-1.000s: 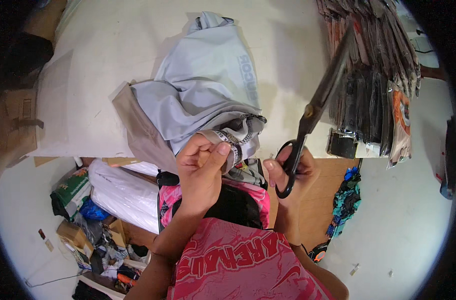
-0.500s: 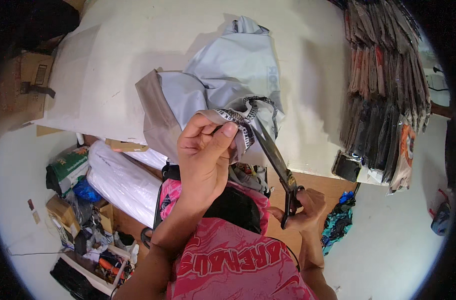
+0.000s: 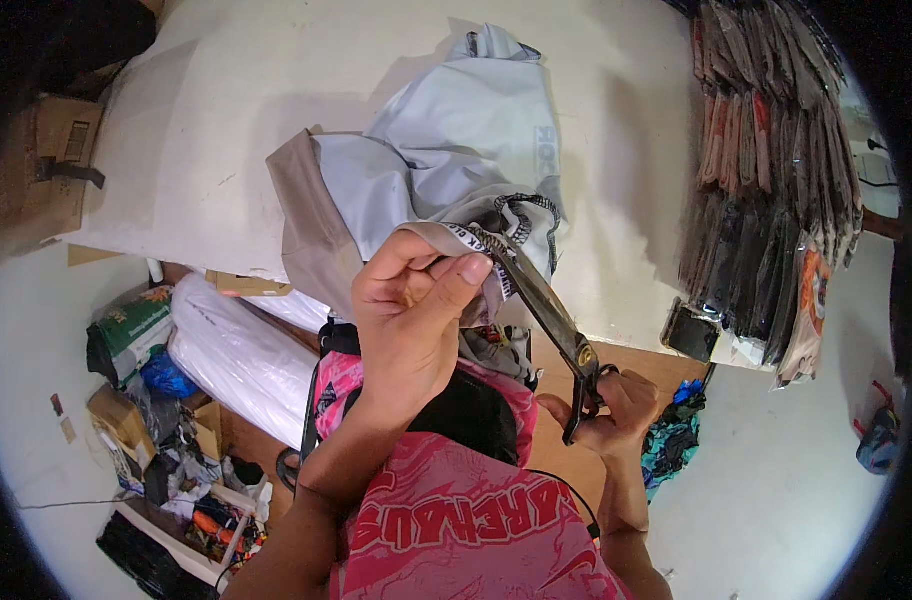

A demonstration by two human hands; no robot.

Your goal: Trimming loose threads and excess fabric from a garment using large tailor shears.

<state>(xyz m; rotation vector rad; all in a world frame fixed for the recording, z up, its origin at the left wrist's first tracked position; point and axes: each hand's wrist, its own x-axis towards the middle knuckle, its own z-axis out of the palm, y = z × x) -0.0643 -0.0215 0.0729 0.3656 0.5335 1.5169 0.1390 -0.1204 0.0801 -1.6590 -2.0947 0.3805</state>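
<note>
A light grey garment (image 3: 466, 110) with a brown-grey panel (image 3: 313, 205) lies on the white table, its near edge lifted. My left hand (image 3: 406, 310) pinches that edge between thumb and fingers, where a printed band and dark overlock stitching show. In my right hand (image 3: 616, 410) is a pair of dark scissors (image 3: 561, 325), its fingers through the handles. The blades point up and left, their tips at the stitched seam just beside my left thumb. Whether fabric lies between the blades I cannot tell.
Stacks of plastic-wrapped folded garments (image 3: 766, 190) line the right side of the white table (image 3: 616, 270). Below on the left are a white wrapped roll (image 3: 241, 350), a green bag (image 3: 131, 335) and a crate of clutter (image 3: 216, 520). Teal and black cloth (image 3: 671, 440) lies at lower right.
The scissors' blades have closed together at the seam, their tips now nearer my left thumb. My left thumb has shifted slightly right along the edge.
</note>
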